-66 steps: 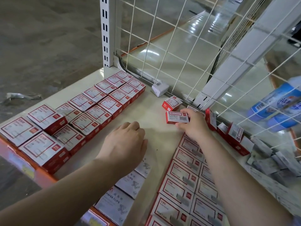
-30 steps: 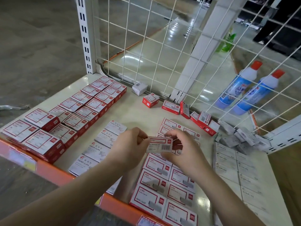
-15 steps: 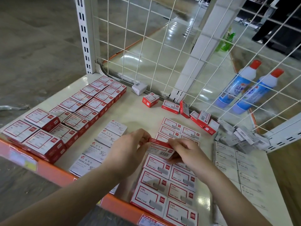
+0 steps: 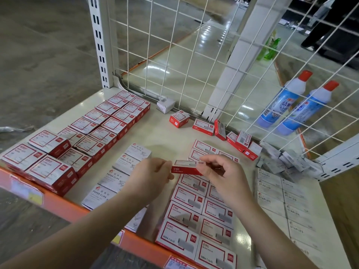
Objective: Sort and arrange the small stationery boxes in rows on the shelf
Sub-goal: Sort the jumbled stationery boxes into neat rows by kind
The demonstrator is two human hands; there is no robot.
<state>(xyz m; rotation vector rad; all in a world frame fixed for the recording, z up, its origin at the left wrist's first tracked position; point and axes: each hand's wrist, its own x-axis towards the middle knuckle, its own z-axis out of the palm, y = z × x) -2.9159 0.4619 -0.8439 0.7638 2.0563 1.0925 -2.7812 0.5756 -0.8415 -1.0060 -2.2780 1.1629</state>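
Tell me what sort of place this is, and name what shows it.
Probably a shop or stockroom being stocked. A metal shelf with an orange front edge and a wire mesh back holds rows of staple boxes and paper clip boxes. Cleaner bottles lie beyond the mesh.

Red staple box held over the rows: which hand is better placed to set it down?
Probably the right hand: it pinches the red staple box directly above the red staple rows, while the left hand only steadies its end.

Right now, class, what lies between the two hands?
A small red box, pinched at its ends by the left hand and right hand; head view.
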